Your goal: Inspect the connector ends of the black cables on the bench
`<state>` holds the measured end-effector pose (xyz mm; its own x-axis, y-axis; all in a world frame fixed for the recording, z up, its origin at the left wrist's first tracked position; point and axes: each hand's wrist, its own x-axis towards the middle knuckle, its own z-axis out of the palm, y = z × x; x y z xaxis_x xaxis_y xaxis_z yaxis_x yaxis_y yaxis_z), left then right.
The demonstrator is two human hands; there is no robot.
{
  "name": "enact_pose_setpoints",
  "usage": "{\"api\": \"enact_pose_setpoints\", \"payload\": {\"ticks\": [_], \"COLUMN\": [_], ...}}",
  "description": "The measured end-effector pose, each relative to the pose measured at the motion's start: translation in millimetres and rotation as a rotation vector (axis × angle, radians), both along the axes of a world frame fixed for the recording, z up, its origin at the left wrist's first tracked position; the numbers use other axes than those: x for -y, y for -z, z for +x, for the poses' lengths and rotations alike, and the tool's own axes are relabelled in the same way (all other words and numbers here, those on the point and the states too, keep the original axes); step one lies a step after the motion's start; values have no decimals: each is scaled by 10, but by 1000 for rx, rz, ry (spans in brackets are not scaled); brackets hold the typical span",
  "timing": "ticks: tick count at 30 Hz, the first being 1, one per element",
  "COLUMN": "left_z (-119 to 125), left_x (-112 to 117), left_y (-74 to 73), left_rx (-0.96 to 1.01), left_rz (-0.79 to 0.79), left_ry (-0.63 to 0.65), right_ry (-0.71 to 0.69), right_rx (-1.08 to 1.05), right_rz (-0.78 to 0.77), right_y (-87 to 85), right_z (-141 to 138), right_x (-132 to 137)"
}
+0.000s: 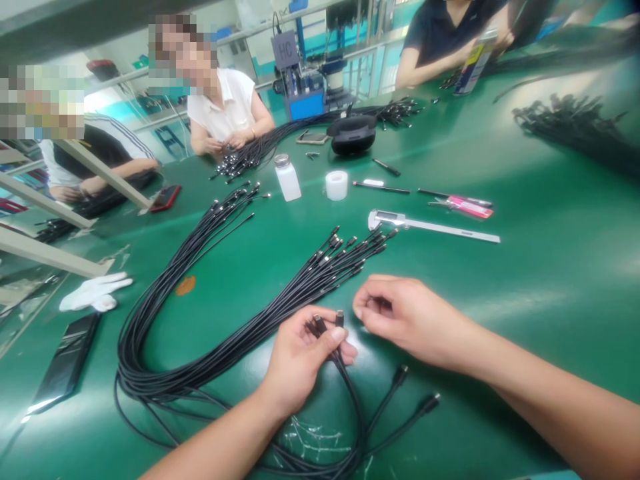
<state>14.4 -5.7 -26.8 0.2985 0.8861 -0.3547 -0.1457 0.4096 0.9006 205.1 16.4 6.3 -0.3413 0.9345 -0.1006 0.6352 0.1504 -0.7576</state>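
Note:
My left hand (303, 353) is closed around a few black cables, their connector ends (327, 322) sticking up between thumb and fingers. My right hand (400, 313) hovers just right of them, fingers curled in a pinch on something small and dark that I cannot make out. A large looped bundle of black cables (210, 313) lies on the green table (525, 280), its plug ends fanned toward the centre. Two loose cable ends (415, 390) lie below my right wrist.
A digital caliper (430, 225), white bottle (288, 177), tape roll (337, 185), pens and a pink tool (467, 205) lie beyond. White gloves (95, 292) and a phone (65, 363) sit at left. Other people work with cables at the far side.

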Motion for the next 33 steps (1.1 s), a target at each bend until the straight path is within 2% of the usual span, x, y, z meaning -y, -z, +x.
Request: {"api": "enact_pose_setpoints", "payload": {"ticks": [6, 11, 16, 26, 33], "left_z": [6, -1, -7, -22, -33], "left_x": [-33, -26, -11, 4, 27], "left_y": [-25, -47, -44, -33, -18], "left_rx": [70, 64, -13, -133, -332], "left_rz": [-58, -42, 66, 117, 249], "left_ry": [-39, -37, -56, -51, -131], "right_ry": [23, -47, -88, -78, -239], "right_rx": [41, -55, -53, -42, -63], "right_rz": [-16, -16, -38, -77, -88], "right_y": [-3, -12, -23, -45, -44], "right_z": [11, -2, -12, -44, -48], "right_x": [-4, 11, 33, 58, 92]}}
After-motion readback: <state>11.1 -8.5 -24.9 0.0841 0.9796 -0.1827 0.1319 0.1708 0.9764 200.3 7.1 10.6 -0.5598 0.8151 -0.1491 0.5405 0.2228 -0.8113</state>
